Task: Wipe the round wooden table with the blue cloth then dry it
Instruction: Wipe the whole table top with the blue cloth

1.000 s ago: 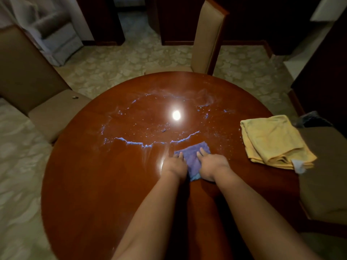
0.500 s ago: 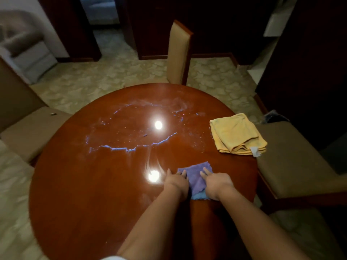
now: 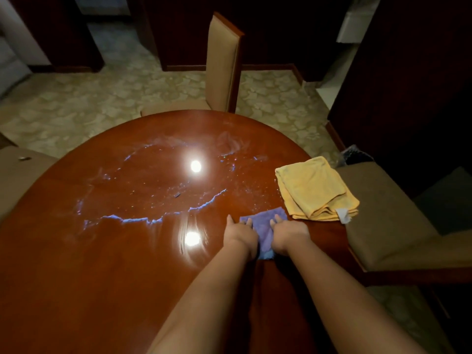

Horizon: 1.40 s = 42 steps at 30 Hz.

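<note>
Both of our hands lie on the blue cloth (image 3: 265, 229), side by side, on the right part of the bench (image 3: 76, 264). Our left hand (image 3: 240, 235) presses flat on the left edge of the cloth, with the fingers straight and pointing away from us, grasping nothing. Our right hand (image 3: 288, 235) presses on the right part of the cloth in the same way, the fingers stretched out on top of it. The cloth shows between the two hands and also a little in front of the fingertips.

Going from the left, we see a chair seat (image 3: 18, 172) at the left edge, with a small dark thing (image 3: 24, 158) on it; we cannot tell what it is. On the bench top a wet patch (image 3: 153, 190) spreads over the middle, with a bright bluish border, and two round reflections of light shine on the wood. Behind the bench stands a chair (image 3: 222, 65) with a tall beige back. To the right of our hands, just beside the blue cloth, a folded yellow towel (image 3: 314, 187) lies near the right edge of the bench. Another chair (image 3: 388, 215) stands at the right.
</note>
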Each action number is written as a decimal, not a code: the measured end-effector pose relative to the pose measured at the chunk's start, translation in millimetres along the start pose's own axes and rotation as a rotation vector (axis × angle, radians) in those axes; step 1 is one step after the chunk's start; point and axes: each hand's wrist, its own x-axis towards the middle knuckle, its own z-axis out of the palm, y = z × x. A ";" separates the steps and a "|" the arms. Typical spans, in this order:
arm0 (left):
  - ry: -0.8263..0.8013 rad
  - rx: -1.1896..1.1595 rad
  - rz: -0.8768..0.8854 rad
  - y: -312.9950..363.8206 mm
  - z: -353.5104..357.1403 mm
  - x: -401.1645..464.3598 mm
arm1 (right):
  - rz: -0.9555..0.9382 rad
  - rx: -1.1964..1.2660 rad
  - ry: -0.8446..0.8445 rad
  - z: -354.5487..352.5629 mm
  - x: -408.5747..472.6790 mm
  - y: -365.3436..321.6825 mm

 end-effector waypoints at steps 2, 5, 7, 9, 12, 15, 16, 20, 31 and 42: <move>0.005 -0.031 -0.013 -5.5 -6.5 10.8 | -0.025 -0.004 -0.013 -8.4 15.6 2.4; -0.004 -0.075 -0.015 -14.9 -19.8 32.0 | -0.042 -0.016 -0.055 -18.4 39.0 2.5; 0.004 -0.094 -0.007 -20.1 -27.2 41.4 | -0.046 -0.018 -0.071 -21.8 46.7 -0.4; 0.017 -0.110 -0.004 -23.5 -35.2 53.4 | -0.049 -0.021 -0.075 -28.5 55.9 2.4; 0.025 -0.109 -0.005 -26.7 -45.8 69.4 | -0.065 -0.019 -0.084 -42.0 69.8 12.5; 0.029 -0.101 -0.003 -28.7 -56.4 81.3 | -0.075 -0.025 -0.084 -58.5 82.1 22.6; 0.035 -0.103 -0.004 -29.6 -58.9 84.1 | -0.083 -0.030 -0.089 -64.0 85.3 24.7; 0.108 -0.122 -0.014 -34.4 -60.6 91.1 | -0.109 -0.075 -0.088 -84.5 93.3 33.1; 0.240 -0.148 -0.085 -39.3 -66.9 107.2 | -0.154 -0.156 -0.073 -113.7 124.2 49.8; 0.244 -0.199 -0.150 -46.2 -79.3 126.4 | -0.093 -0.083 -0.018 -130.4 165.9 51.1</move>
